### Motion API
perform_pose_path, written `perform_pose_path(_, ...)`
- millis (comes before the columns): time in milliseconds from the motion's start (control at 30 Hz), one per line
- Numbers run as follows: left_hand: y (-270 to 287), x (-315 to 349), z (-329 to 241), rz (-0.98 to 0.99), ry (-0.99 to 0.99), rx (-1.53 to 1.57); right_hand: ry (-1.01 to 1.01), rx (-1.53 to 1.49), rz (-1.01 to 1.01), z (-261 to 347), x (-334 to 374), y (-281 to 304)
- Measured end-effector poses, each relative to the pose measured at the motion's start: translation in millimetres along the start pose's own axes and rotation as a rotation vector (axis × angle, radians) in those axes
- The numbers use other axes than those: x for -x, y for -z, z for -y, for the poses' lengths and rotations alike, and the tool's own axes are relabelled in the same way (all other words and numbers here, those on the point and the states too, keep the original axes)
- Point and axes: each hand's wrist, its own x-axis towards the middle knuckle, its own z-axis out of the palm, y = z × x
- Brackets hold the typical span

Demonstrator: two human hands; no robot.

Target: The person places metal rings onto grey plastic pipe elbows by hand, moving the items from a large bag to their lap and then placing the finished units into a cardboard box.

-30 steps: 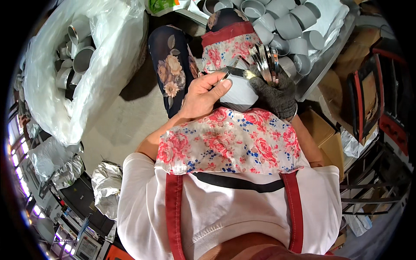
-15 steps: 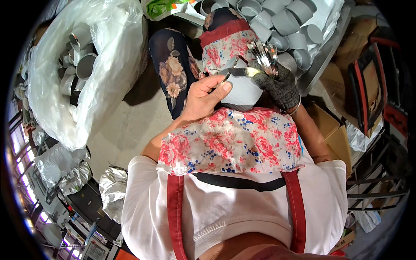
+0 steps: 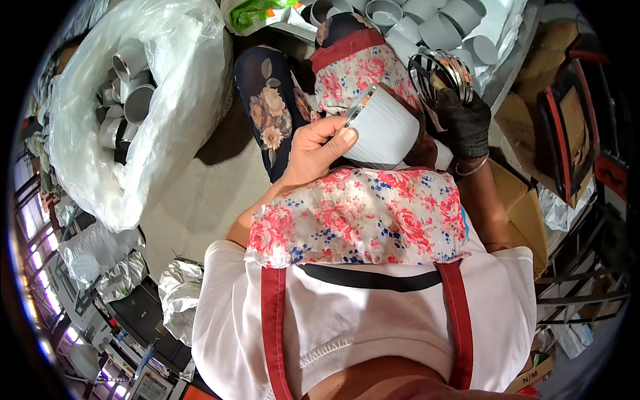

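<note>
On the floor to the person's left, the big clear plastic bag (image 3: 127, 100) full of grey metal tubes lies as it lay a second ago, and the heap of white and grey tubes (image 3: 427, 23) ahead, past the knees, is also unchanged. The floral apron (image 3: 363, 213) covers the lap and hides most of both forearms.

What has changed is in the middle. The white ribbed cylinder (image 3: 383, 130) is now higher and nearer to the body, turned so that its side wall faces up; a second ago it sat lower between the hands, and the left hand covered much of it. The left hand (image 3: 317, 150) is bare and clamped on the cylinder's near end, thumb pressed flat on the wall. The right hand (image 3: 460, 120), in a dark glove, has risen away from the cylinder and holds a bundle of thin metal rings (image 3: 443, 70) closed in its fingers (how many rings, I cannot count). I judge that a ring is about to go on the cylinder, or one was just fitted; the pictures do not settle which.

The far end of the cylinder is hidden behind the glove. The metal edge (image 3: 360, 107) on its upper rim is small and blurred, so I cannot tell if it is a ring already seated. The ring bundle is blurred too.
</note>
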Motion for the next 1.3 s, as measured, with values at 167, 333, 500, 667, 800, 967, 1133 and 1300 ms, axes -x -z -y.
perform_pose_path(167,2.3,-0.7,-4.0,0.047,-0.076,-0.136,-0.174,-0.205,0.146,9.2,9.3,11.8)
perform_pose_path(333,8.2,-8.8,-14.4,0.186,-0.341,-0.540,0.102,-0.124,0.191,8.8,8.1,9.5)
perform_pose_path(500,8.5,-12.8,-16.4,0.226,-0.456,-0.691,-0.308,-0.358,0.275,13.0,12.6,14.8)
perform_pose_path(667,11.8,-15.4,-11.9,0.244,-0.293,-0.522,-0.311,-0.281,0.371,22.9,10.7,14.8)
perform_pose_path(800,15.8,-19.4,-8.4,0.281,-0.070,-0.329,-0.262,-0.192,0.395,22.3,6.7,4.7)
perform_pose_path(967,18.7,-23.1,-4.8,0.289,-0.016,-0.354,-0.100,-0.098,0.349,20.5,8.9,-4.3)
perform_pose_path(1133,22.4,-28.1,4.9,0.293,-0.009,-0.319,-0.335,-0.045,0.433,21.9,9.0,-2.8)
perform_pose_path(1300,27.7,-35.5,15.3,0.332,-0.033,-0.332,0.333,0.257,0.521,18.2,5.4,-2.3)
